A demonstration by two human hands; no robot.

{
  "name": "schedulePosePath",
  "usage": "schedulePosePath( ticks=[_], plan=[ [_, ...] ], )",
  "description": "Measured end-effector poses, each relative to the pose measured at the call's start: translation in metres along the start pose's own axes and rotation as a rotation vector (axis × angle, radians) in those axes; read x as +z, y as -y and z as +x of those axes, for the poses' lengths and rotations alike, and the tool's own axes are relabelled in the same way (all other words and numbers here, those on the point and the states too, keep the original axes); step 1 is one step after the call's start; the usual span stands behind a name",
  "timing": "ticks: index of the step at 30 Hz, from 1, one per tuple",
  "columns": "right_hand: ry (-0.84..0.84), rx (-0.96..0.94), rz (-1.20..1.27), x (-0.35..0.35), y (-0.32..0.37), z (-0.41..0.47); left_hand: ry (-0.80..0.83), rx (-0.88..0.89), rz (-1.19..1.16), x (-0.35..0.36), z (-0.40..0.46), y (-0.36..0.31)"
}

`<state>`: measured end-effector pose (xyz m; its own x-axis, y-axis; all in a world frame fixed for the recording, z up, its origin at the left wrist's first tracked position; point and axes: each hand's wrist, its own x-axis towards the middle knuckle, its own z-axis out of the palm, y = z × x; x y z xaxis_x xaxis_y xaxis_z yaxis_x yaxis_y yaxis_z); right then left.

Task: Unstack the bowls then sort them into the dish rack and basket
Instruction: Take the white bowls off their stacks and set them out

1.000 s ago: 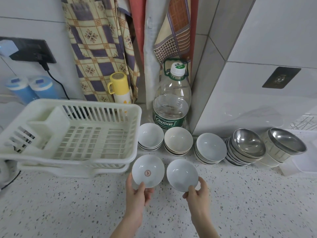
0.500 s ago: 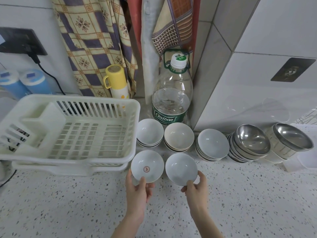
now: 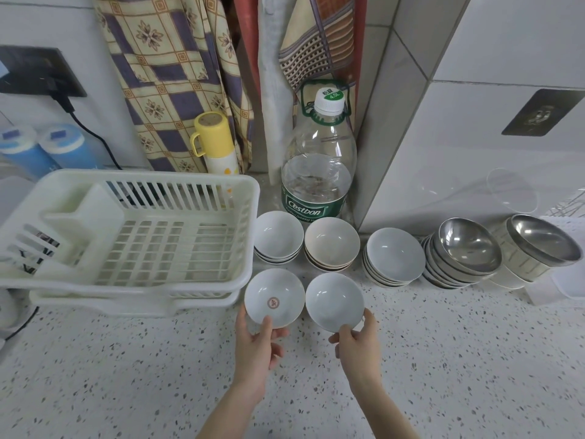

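Sitting at far left: white dish rack (image 3: 133, 248), on the speckled counter (image 3: 126, 375).
Left hand (image 3: 258, 346): thumb over the rim, gripping the marked bowl (image 3: 274, 298) beside the rack.
Right hand (image 3: 359, 342): pinching the plain bowl (image 3: 334, 301), just beside the marked one.
Behind: white stack (image 3: 278, 236), beige stack (image 3: 331, 243), grey-white stack (image 3: 395, 256).
Far right: steel bowls (image 3: 465, 250), tilted.

Kitchen corner with white tiled walls (image 3: 506, 36) and speckled terrazzo counter (image 3: 126, 375).
Patterned cloths (image 3: 171, 68) hanging at upper centre; black socket (image 3: 34, 72) with plugged cable at upper left; adhesive hook (image 3: 543, 114) at upper right; soft reflections on glossy tiles.
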<state>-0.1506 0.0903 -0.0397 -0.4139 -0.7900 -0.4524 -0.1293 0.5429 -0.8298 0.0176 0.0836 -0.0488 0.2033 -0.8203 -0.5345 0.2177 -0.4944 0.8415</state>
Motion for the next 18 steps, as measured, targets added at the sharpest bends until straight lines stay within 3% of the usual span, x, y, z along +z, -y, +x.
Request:
schedulePosePath(
  ticks=[18],
  plan=[
    [0.062,-0.036,-0.01,-0.0064,0.0005,-0.0052,0.073,-0.047,-0.004,-0.0104,-0.0099,-0.0004]
  ],
)
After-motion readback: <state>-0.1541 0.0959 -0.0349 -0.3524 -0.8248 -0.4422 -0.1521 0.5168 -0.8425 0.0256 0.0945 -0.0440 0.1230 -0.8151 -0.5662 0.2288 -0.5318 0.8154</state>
